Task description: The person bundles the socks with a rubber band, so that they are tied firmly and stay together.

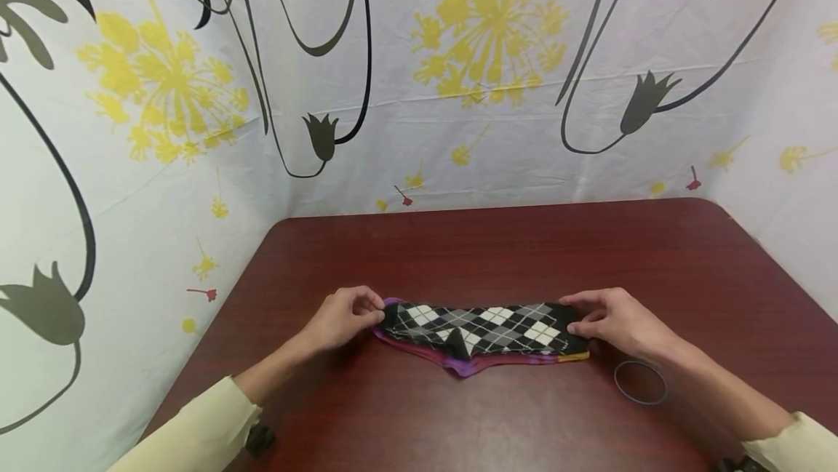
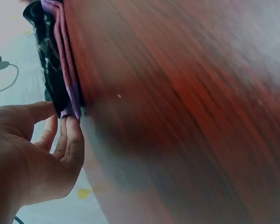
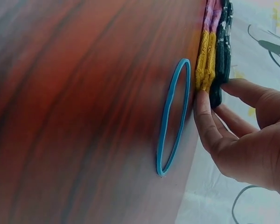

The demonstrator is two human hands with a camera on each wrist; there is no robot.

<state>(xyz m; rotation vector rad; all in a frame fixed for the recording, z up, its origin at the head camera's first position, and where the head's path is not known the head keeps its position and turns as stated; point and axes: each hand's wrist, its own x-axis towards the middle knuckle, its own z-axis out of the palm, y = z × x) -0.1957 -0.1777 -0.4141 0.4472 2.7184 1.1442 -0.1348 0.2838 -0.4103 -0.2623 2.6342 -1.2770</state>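
Note:
A black, white and grey argyle sock (image 1: 504,326) lies flat on top of a purple and pink sock (image 1: 466,368), whose yellow cuff (image 3: 206,56) shows at the right end. In the right wrist view both look doubled in layers. At the stack's left end, my left hand (image 1: 347,318) pinches the toe between thumb and fingers. My right hand (image 1: 618,321) grips the cuff end, its thumb on the black layer and fingertips at the yellow edge. A blue rubber band (image 3: 164,126) lies on the table beside my right hand.
The socks rest on a dark red wood-grain table (image 1: 406,261). A white cloth with yellow and grey flower prints (image 1: 491,28) hangs along the table's back and sides.

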